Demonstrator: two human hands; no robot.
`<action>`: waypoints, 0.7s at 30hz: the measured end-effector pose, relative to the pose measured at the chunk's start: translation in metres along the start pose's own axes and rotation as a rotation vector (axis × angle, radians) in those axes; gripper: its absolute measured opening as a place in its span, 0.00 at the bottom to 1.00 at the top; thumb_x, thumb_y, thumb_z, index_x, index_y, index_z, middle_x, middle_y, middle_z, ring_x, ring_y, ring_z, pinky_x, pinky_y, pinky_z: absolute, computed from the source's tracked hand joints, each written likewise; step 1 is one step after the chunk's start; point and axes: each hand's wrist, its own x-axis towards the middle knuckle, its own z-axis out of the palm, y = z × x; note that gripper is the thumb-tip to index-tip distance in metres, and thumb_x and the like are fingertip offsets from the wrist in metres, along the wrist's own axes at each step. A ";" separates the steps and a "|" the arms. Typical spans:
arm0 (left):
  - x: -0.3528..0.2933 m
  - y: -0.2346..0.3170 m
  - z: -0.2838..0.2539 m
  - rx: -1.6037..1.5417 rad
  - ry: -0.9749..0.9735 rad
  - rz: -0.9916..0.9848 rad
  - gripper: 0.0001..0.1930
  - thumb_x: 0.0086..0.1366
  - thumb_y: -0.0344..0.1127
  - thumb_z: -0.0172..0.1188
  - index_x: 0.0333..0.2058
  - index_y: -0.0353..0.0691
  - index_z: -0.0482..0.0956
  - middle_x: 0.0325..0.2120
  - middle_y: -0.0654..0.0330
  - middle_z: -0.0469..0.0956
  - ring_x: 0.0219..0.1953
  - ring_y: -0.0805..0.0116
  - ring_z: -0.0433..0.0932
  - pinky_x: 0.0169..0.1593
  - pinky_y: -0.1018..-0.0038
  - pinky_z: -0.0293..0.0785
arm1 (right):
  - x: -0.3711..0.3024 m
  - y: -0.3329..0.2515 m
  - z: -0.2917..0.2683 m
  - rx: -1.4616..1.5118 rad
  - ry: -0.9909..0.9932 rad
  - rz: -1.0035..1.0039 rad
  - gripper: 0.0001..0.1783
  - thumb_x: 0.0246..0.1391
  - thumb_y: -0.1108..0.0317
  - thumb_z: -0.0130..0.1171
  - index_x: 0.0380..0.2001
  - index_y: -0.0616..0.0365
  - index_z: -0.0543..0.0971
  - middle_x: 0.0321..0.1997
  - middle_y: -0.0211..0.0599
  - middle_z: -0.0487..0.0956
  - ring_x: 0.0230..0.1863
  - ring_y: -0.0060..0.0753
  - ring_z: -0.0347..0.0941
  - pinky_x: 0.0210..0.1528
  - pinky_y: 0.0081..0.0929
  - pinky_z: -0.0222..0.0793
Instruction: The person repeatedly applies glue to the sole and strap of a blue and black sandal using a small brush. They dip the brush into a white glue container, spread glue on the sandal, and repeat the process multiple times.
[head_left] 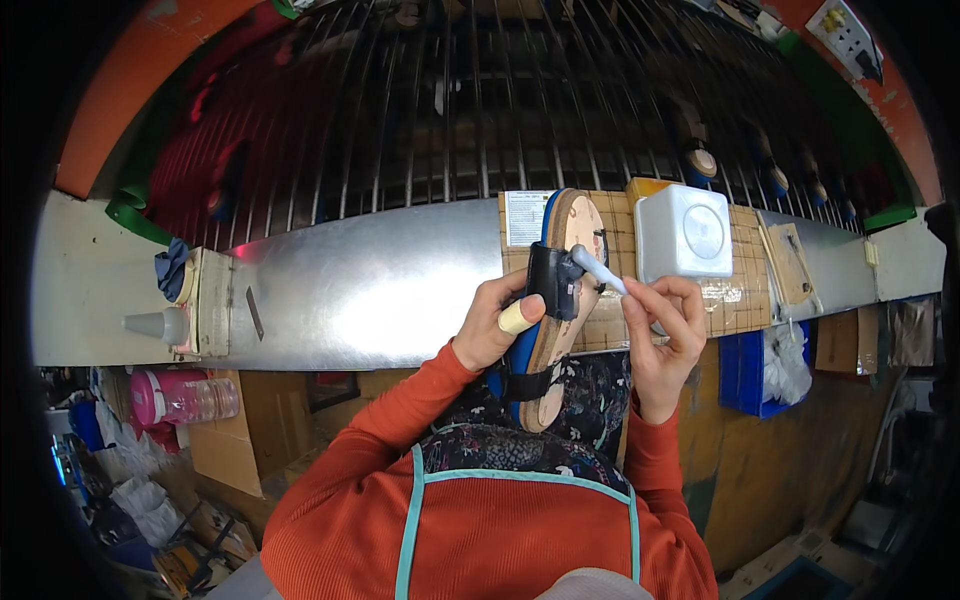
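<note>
Two bare hands meet over the near edge of a long metal counter [380, 285], both sleeved in orange. The left hand [492, 325] has its grip closed around a sandal [555, 310] with a cork-coloured footbed, blue sole and black straps; the fingers wrap its left side at the front strap, and the thumb, bound in pale tape, lies across the blue edge. The sandal stands tilted, toe away from the person and heel down toward the patterned apron [520, 440]. The right hand [665, 335] sits just right of the sandal, its grip pinched shut on a thin white stick [600, 268] held between thumb and fingertips; the stick slants up and left from that grip, and its far end touches the sandal at the upper black strap. Just beyond the right grip, on a tan gridded mat [745, 270] on the counter, rests a white square box [685, 232] with a round lid. Well to the left of the left grip, a pale cone-tipped bottle [155, 325] lies at the counter's end. Behind the counter runs a rack of dark metal rods [450, 100].
</note>
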 end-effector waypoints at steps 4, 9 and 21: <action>-0.002 0.004 -0.001 0.016 0.029 -0.006 0.50 0.53 0.78 0.54 0.47 0.27 0.75 0.38 0.55 0.80 0.40 0.70 0.80 0.45 0.74 0.77 | 0.008 0.000 0.005 -0.038 0.005 -0.049 0.12 0.47 0.73 0.69 0.38 0.52 0.87 0.35 0.27 0.74 0.29 0.20 0.69 0.43 0.24 0.52; -0.002 0.007 -0.004 0.015 0.017 0.001 0.49 0.52 0.79 0.54 0.45 0.27 0.76 0.37 0.55 0.80 0.39 0.70 0.80 0.45 0.73 0.77 | 0.013 0.003 0.009 -0.004 0.046 -0.109 0.12 0.46 0.72 0.70 0.37 0.51 0.87 0.35 0.27 0.74 0.29 0.21 0.68 0.43 0.24 0.52; 0.001 0.009 -0.004 0.035 -0.042 0.023 0.48 0.52 0.78 0.55 0.43 0.27 0.77 0.34 0.55 0.81 0.37 0.70 0.80 0.44 0.74 0.77 | 0.028 0.007 -0.009 0.106 -0.069 -0.126 0.11 0.44 0.77 0.70 0.34 0.57 0.87 0.33 0.29 0.75 0.27 0.19 0.68 0.37 0.18 0.58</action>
